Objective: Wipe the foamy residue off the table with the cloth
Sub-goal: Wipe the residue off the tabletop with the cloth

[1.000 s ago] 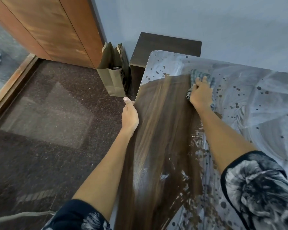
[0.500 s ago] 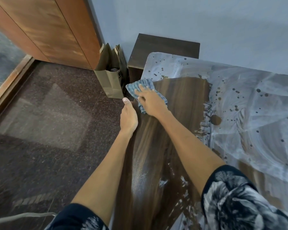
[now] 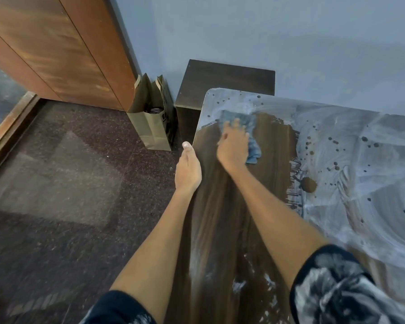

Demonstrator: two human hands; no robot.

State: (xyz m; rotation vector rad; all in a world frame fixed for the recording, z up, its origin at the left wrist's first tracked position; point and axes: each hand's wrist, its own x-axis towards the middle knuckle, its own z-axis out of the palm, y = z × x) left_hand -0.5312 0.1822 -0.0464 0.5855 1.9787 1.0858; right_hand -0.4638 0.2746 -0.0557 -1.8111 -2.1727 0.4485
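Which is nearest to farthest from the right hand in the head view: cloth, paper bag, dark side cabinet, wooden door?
From the right hand:
1. cloth, directly under the fingers, on the table.
2. dark side cabinet, beyond the table's far corner.
3. paper bag, on the floor to the left.
4. wooden door, far left.

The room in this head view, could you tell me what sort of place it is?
Probably a home or office corner: a wooden door, a paper bag on the speckled floor, and a foam-smeared table by a painted wall.
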